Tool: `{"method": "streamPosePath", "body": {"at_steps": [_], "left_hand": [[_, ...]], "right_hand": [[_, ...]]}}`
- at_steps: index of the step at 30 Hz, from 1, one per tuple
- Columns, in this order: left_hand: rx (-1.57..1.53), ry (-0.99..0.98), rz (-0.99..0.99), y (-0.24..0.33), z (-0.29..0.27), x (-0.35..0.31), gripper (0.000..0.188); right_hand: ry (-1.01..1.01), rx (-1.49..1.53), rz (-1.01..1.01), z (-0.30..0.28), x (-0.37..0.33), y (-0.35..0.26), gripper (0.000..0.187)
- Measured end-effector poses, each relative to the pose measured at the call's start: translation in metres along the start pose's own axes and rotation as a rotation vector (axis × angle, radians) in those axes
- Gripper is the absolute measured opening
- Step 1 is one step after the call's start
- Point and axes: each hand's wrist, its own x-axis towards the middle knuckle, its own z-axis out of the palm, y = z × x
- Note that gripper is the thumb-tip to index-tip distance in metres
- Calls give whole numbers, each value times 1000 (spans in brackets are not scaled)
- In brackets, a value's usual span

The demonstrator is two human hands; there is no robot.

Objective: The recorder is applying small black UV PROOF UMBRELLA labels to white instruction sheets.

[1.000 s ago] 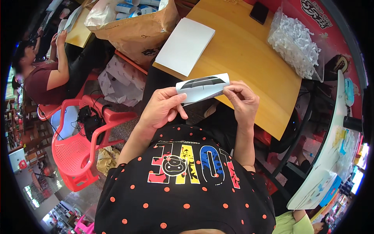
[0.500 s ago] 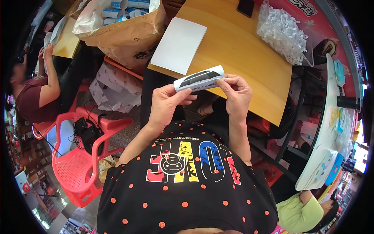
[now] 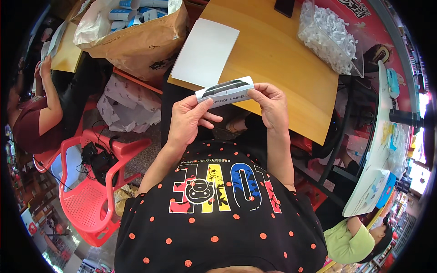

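A white paper sleeve [image 3: 225,93], rolled into a tube and printed with a black umbrella panel and dark lettering, is held level in front of my chest. My left hand [image 3: 185,122] pinches its left end between thumb and fingers, the lower fingers loosely bent. At the other end, my right hand [image 3: 272,104] grips the sleeve with thumb and forefinger. Just beyond it, a stack of white sheets [image 3: 205,51] lies at the left edge of the wooden table [image 3: 268,54]. The inside of the tube cannot be seen.
A brown paper bag [image 3: 141,54] of blue-and-white paper tubes [image 3: 150,16] stands left. A clear bin [image 3: 330,38] of white paper strips and a phone [image 3: 284,7] lie on the table. Left is a red plastic chair [image 3: 86,204]; co-workers sit at both sides.
The sleeve and both hands have shifted slightly left. The sleeve has turned a little, so more of its lettering shows, and it looks flatter along a crease.
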Motion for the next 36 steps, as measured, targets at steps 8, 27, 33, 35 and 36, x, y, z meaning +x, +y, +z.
{"method": "streamPosePath", "body": {"at_steps": [8, 27, 33, 35, 36], "left_hand": [[-38, 13, 37, -4, 3, 6, 26], [-283, 18, -71, -21, -3, 6, 24], [-379, -13, -189, -21, -9, 7, 25], [-430, -5, -183, -21, -7, 6, 25], [-428, 0, -165, -22, -7, 7, 25]], "right_hand": [[23, -91, -45, -1, 2, 5, 10], [22, 5, -55, -2, 2, 16, 9], [16, 30, -41, -2, 1, 16, 8], [15, 39, -23, -2, 1, 16, 9], [17, 29, -18, -2, 1, 16, 9]]}}
